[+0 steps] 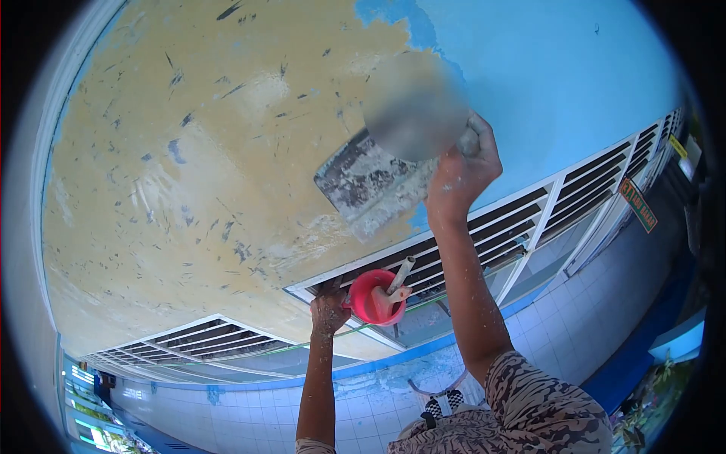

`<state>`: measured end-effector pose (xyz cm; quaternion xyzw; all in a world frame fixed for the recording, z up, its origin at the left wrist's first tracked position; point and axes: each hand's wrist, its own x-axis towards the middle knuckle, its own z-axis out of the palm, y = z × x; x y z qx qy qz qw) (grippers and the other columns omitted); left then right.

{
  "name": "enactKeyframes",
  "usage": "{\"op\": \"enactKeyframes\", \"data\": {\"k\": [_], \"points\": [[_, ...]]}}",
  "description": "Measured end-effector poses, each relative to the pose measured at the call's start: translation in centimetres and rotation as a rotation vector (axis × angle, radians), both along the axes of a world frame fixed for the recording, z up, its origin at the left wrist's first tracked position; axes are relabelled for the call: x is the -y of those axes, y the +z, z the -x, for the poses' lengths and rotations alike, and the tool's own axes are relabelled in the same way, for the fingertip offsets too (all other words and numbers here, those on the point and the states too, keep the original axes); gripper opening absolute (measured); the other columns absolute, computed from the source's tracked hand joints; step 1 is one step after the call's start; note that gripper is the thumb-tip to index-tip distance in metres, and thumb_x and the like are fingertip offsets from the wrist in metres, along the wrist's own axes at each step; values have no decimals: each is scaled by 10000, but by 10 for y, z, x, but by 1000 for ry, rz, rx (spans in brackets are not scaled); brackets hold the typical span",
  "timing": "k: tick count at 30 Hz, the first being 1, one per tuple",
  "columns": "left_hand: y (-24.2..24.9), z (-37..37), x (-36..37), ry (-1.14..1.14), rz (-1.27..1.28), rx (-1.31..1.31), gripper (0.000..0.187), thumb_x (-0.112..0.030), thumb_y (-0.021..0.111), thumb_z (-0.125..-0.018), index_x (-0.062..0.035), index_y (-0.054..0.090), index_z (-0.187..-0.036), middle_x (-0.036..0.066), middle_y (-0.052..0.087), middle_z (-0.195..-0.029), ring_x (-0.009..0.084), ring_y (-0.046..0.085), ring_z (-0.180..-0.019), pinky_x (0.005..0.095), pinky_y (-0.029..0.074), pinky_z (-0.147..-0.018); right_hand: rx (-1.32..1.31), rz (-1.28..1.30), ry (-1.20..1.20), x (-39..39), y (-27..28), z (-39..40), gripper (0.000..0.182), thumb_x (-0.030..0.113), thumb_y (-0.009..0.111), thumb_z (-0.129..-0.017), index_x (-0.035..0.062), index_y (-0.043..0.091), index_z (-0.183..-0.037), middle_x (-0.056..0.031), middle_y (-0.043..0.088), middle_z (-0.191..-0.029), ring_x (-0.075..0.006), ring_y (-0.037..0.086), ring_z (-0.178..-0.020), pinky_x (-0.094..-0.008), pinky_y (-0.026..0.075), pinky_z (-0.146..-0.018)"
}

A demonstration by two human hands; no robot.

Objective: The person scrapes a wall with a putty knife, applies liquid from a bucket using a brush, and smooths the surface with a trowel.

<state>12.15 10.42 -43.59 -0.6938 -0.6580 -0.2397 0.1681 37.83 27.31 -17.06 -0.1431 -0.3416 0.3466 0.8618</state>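
Note:
My right hand [463, 174] is raised against the wall, its fingers closed on a wide trowel [370, 178]. Grey-white filler is caked on the trowel's blade, which lies tilted near the wall's yellowish bare area. A round blur hides the trowel's upper end and some of my fingertips. Lower down, my left hand [330, 312] grips the side of a red plastic dipper [364, 296], in front of the window louvres. Inside the dipper leans a pale, stick-like handle [400, 276]; its lower end is hard to make out.
The wall [189, 151] is scraped yellowish with dark marks and whitish patches, meeting blue paint [560, 68] at right. White-framed louvres [522, 216] run behind my arms, with more louvres [197, 340] at lower left. Pale tiled surface [302, 405] lies below. An orange-lettered sign [638, 204] hangs right.

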Motion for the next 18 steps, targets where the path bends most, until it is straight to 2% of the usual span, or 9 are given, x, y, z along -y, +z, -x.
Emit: {"op": "enactKeyframes", "data": {"k": [2, 6, 8, 9, 11, 13, 15, 17, 18], "points": [[6, -3, 1, 79, 134, 24, 171, -117, 703, -596, -52, 654, -746, 173, 622, -1360, 354, 660, -1108, 456, 579, -821, -39, 14, 54, 1, 2, -1, 285, -14, 748, -879, -84, 643, -1135, -103, 691, -1002, -131, 629, -933, -280, 521, -825], [4, -3, 1, 64, 107, 39, 177, -137, 721, -618, -59, 663, -766, 172, 614, -1370, 346, 649, -1142, 456, 573, -853, -46, 21, 73, 1, -15, 1, 285, -22, 743, -879, -83, 645, -1139, -119, 692, -1035, -140, 639, -944, -277, 536, -825], [7, 0, -2, 67, 88, 31, 174, -139, 721, -621, -59, 662, -763, 182, 620, -1358, 348, 652, -1137, 456, 572, -860, 11, 15, -5, 4, -2, -1, 280, -44, 732, -873, -88, 645, -1135, -124, 692, -1046, -141, 642, -948, -273, 546, -806], [6, -1, -1, 63, 85, 26, 170, -141, 721, -624, -60, 660, -761, 191, 626, -1345, 350, 655, -1132, 456, 571, -867, -68, -43, 40, -3, 11, 3, 268, -62, 724, -866, -96, 647, -1120, -116, 692, -1022, -130, 638, -924, -276, 551, -780], [3, -1, 0, 54, 68, 2, 161, -144, 724, -634, -64, 660, -758, 208, 640, -1317, 348, 657, -1133, 457, 569, -874, -31, -73, 36, -8, 44, 0, 268, -71, 714, -866, -100, 644, -1123, -117, 692, -1017, -125, 638, -918, -279, 552, -783], [4, -2, 2, 55, 81, 10, 159, -146, 726, -637, -65, 660, -757, 208, 641, -1316, 348, 657, -1133, 457, 571, -870, 7, -127, 45, -11, 53, -2, 272, -90, 693, -868, -102, 638, -1133, -124, 693, -1012, -122, 650, -913, -282, 553, -804], [5, -3, 1, 62, 80, 18, 157, -148, 728, -640, -65, 660, -755, 208, 642, -1315, 348, 657, -1132, 458, 572, -865, -19, -112, 38, -11, 31, 0, 271, -93, 688, -867, -103, 637, -1134, -124, 692, -1012, -130, 655, -913, -283, 555, -809], [5, -4, 1, 58, 104, 66, 185, -98, 745, -588, -53, 637, -731, 182, 577, -1417, 350, 607, -1219, 456, 578, -840, -61, -54, 74, -1, 11, 0, 264, -97, 679, -868, -108, 638, -1129, -122, 690, -1010, -157, 668, -920, -295, 563, -814], [6, -2, 2, 65, 95, 63, 185, -98, 745, -588, -53, 637, -731, 182, 577, -1417, 350, 607, -1219, 456, 578, -840, -64, -63, 81, -3, 14, 4, 264, -97, 679, -868, -108, 638, -1129, -122, 690, -1010, -157, 668, -920, -295, 563, -814]]}}
